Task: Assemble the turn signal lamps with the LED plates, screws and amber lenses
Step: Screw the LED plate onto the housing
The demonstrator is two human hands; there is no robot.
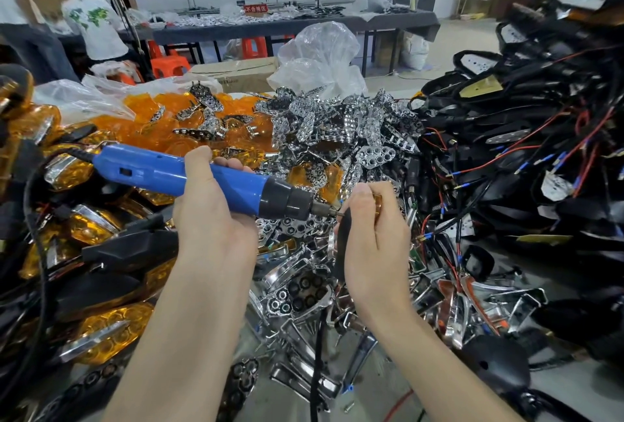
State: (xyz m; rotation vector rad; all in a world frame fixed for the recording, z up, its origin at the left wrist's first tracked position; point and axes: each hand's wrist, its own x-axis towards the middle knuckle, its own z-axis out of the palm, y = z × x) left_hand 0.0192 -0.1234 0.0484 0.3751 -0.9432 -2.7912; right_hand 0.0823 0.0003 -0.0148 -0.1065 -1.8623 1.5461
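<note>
- Step in hand: screw-fastening. The left hand holds a blue electric screwdriver, fingers wrapped round its barrel. The bit meets the turn signal lamp.
- The lamp is held above the desk in the right hand, fingers curled round its black body. An amber edge shows above the thumb.
- The screw itself is hidden at the bit tip; whether it is seated cannot be told.
- Judgement: the next move calls for keeping the bit square to the screw and the lamp steady while driving.
- Stock: amber lenses behind the screwdriver, LED plates centre, wired black housings to the right.
- Writing: 1 red sign on the far table reads "不合格区". The wall posters are illegible, and no brand is readable on the screwdriver.
</note>
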